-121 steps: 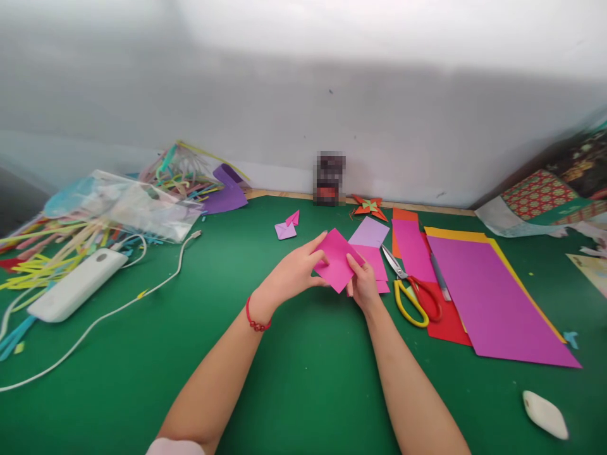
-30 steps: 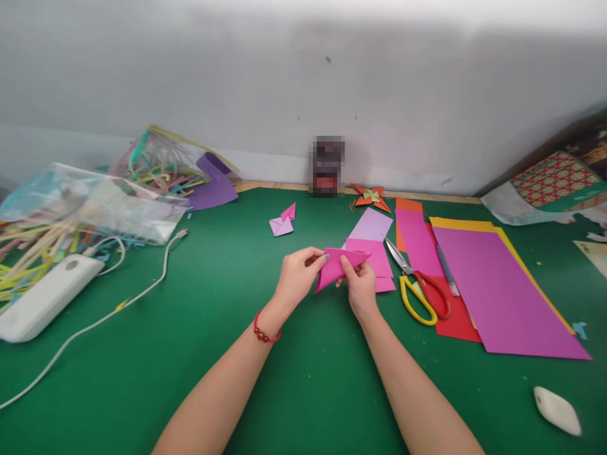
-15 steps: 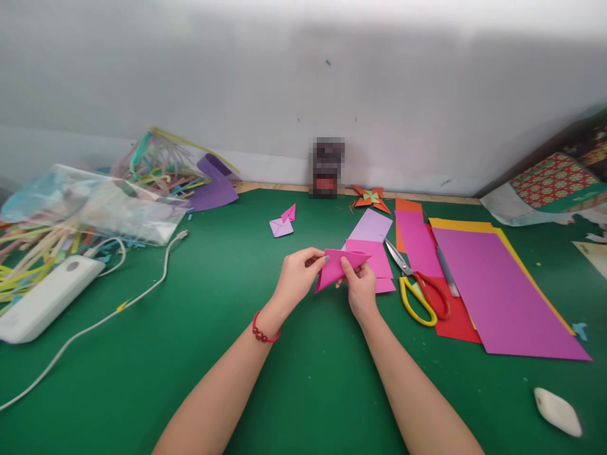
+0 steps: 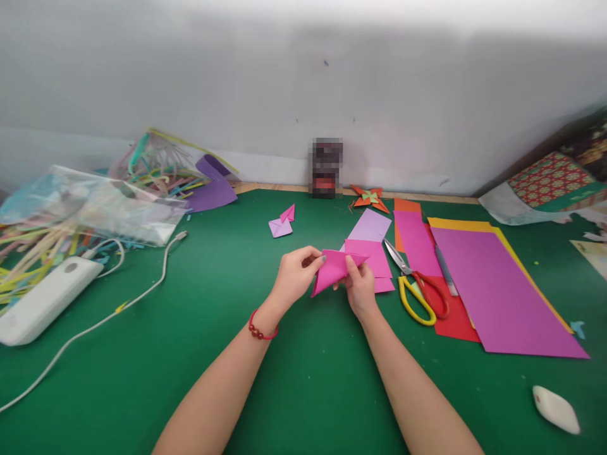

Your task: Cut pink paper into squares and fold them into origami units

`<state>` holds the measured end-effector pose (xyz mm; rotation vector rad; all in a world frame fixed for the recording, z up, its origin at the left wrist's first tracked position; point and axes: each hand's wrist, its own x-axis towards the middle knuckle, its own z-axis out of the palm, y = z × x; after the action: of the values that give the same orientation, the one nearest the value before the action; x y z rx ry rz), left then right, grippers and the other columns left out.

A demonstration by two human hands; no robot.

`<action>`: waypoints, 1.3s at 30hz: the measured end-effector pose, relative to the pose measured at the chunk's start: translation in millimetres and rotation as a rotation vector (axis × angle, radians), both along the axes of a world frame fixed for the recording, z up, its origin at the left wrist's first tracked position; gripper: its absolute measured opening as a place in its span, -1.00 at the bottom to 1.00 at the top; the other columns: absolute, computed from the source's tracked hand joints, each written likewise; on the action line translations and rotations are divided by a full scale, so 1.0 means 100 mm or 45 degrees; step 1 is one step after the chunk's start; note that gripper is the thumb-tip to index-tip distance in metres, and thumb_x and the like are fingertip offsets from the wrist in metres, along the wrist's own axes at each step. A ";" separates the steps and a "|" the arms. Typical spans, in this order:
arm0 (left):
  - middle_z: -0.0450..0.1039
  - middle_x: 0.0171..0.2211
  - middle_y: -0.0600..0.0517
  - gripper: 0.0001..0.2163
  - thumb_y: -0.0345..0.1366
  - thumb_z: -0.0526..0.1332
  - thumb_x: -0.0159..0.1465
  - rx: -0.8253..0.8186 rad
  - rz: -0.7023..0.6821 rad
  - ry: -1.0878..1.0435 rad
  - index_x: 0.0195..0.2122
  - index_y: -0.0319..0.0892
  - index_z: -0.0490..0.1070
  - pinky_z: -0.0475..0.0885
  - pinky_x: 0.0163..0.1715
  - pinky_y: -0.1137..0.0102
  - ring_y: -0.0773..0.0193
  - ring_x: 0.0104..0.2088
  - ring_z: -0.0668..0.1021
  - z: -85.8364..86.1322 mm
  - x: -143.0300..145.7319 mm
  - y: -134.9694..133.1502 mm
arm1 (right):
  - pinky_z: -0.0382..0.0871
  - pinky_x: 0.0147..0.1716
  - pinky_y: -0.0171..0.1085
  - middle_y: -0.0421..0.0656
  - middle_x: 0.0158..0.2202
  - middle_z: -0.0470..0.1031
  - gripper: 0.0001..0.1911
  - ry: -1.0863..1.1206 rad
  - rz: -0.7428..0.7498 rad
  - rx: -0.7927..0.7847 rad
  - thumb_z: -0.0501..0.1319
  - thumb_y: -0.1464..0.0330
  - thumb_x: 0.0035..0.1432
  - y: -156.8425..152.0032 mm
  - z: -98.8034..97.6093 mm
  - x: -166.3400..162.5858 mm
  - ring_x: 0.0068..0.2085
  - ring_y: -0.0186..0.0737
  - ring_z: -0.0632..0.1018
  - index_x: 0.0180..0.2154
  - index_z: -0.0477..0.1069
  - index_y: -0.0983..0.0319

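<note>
A folded sheet of pink paper (image 4: 332, 270) is held above the green table between both hands. My left hand (image 4: 298, 272) pinches its upper left corner between thumb and fingers. My right hand (image 4: 359, 285) grips the right part, thumb on the front face and fingers partly hidden behind. Just beyond it lie flat pink paper pieces (image 4: 379, 260) and a lilac sheet (image 4: 372, 225). Farther back, a lilac folded piece (image 4: 281, 228) touches a small pink folded piece (image 4: 288, 213).
Scissors (image 4: 411, 276) lie right of my right hand, beside a pen (image 4: 446, 270) and a large purple sheet (image 4: 502, 291). A power bank (image 4: 57, 300) with a white cable (image 4: 118, 311), a clear bag (image 4: 109, 202) and paper strips occupy the left. An orange-green paper star (image 4: 370, 197) lies by the wall.
The folded pink paper has tilted slightly, its lower left tip shifting a little down and left. Both hands keep their hold; the right thumb sits slightly farther right on the paper.
</note>
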<state>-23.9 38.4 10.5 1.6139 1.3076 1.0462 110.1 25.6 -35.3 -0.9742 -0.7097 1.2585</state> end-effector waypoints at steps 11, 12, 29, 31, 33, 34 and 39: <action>0.45 -0.55 0.06 -0.90 -0.33 0.14 0.10 0.082 0.027 0.052 -0.52 -0.19 0.39 0.33 -0.51 0.48 0.34 -0.52 0.45 -0.06 -0.02 0.02 | 0.31 -0.79 -0.40 -0.36 -0.74 0.33 -0.70 -0.106 -0.038 0.071 0.27 0.16 -0.05 0.01 0.02 0.08 -0.76 -0.38 0.38 -0.47 0.25 0.23; 0.45 -0.55 0.06 -0.90 -0.33 0.14 0.10 0.069 0.025 0.039 -0.52 -0.19 0.39 0.32 -0.52 0.48 0.34 -0.52 0.45 -0.06 -0.02 0.02 | 0.31 -0.79 -0.40 -0.37 -0.75 0.32 -0.70 -0.112 -0.042 0.082 0.27 0.17 -0.05 0.01 0.02 0.08 -0.76 -0.38 0.38 -0.47 0.25 0.23; 0.45 -0.55 0.07 -0.90 -0.31 0.15 0.07 0.026 0.005 -0.005 -0.52 -0.19 0.39 0.33 -0.52 0.48 0.35 -0.53 0.45 -0.09 -0.09 0.08 | 0.34 -0.73 -0.34 -0.32 -0.75 0.34 -0.68 -0.166 0.042 0.087 0.20 0.10 0.00 0.02 0.01 0.13 -0.71 -0.30 0.43 -0.50 0.31 0.23; 0.45 -0.54 0.07 -0.90 -0.32 0.15 0.08 0.048 0.006 0.022 -0.52 -0.19 0.40 0.33 -0.51 0.47 0.34 -0.52 0.45 -0.09 -0.09 0.07 | 0.34 -0.73 -0.34 -0.32 -0.76 0.33 -0.68 -0.160 0.027 0.096 0.21 0.10 -0.01 0.01 0.01 0.13 -0.72 -0.31 0.43 -0.49 0.31 0.23; 0.46 -0.54 0.07 -0.91 -0.33 0.15 0.08 0.074 0.009 0.048 -0.52 -0.18 0.40 0.33 -0.50 0.47 0.34 -0.51 0.45 -0.09 -0.08 0.07 | 0.34 -0.74 -0.34 -0.32 -0.76 0.35 -0.69 -0.144 0.017 0.108 0.22 0.11 -0.01 0.02 0.01 0.12 -0.72 -0.31 0.43 -0.48 0.32 0.23; 0.46 -0.54 0.07 -0.91 -0.34 0.15 0.09 0.090 0.011 0.065 -0.52 -0.18 0.40 0.33 -0.50 0.47 0.34 -0.51 0.45 -0.08 -0.08 0.06 | 0.34 -0.74 -0.35 -0.31 -0.75 0.36 -0.69 -0.131 0.014 0.113 0.22 0.11 -0.01 0.02 0.01 0.12 -0.72 -0.31 0.43 -0.47 0.32 0.24; 0.46 -0.52 0.07 -0.91 -0.38 0.13 0.10 0.240 0.000 0.134 -0.50 -0.17 0.40 0.35 -0.44 0.47 0.35 -0.48 0.46 -0.06 -0.09 0.03 | 0.32 -0.75 -0.37 -0.28 -0.73 0.41 -0.69 -0.061 0.008 0.083 0.23 0.12 -0.03 0.03 0.02 0.11 -0.71 -0.30 0.45 -0.47 0.33 0.25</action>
<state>-32.6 41.7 4.7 1.8307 1.3091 1.1253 121.3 28.2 -33.6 -0.9520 -0.7866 1.2138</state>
